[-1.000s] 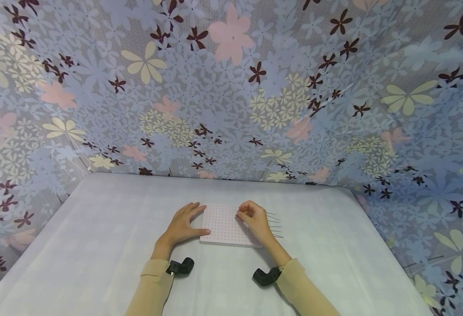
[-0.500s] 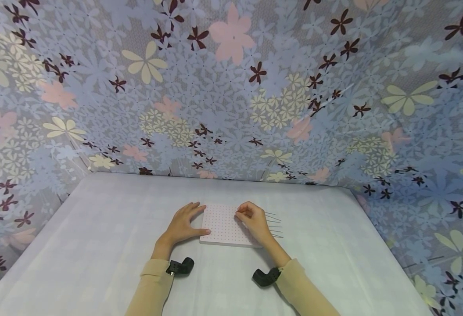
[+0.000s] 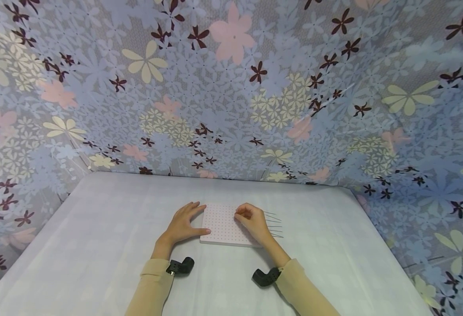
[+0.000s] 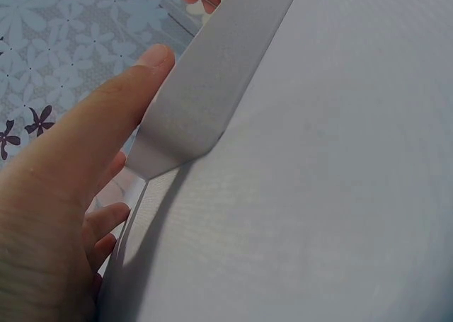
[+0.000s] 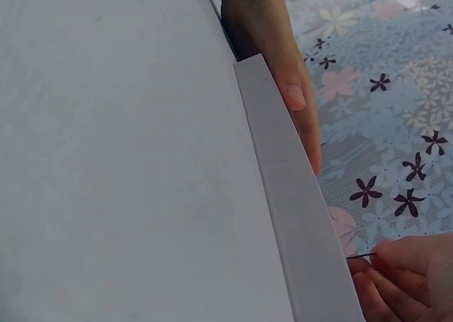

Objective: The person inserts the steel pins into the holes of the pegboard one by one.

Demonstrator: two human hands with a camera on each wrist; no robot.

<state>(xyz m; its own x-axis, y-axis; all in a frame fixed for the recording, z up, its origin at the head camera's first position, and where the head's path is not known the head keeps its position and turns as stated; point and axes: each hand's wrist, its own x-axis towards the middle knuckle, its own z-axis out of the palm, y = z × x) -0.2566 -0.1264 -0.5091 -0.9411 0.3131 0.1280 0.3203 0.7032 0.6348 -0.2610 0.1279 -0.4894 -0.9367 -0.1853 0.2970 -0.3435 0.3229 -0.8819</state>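
A flat white board (image 3: 223,226) with rows of small pink dots lies on the table. My left hand (image 3: 181,224) rests at its left side, fingers spread along the edge and thumb on the near left corner. In the left wrist view the thumb (image 4: 134,81) lies along the board's rim (image 4: 205,74). Over the board's right part, my right hand (image 3: 255,223) has thumb and fingertips together. The right wrist view shows it pinching a thin dark wire (image 5: 359,255) close above the board; the wire's far end is hidden.
Several thin dark wires (image 3: 275,227) stick out past the board's right side, partly behind the right hand. A pale cloth covers the table (image 3: 116,228). Flowered fabric (image 3: 223,109) hangs behind it. Black wrist cameras (image 3: 181,266) sit on both wrists.
My right hand has shifted slightly left over the board, still pinching. The left hand and the board have stayed in place.
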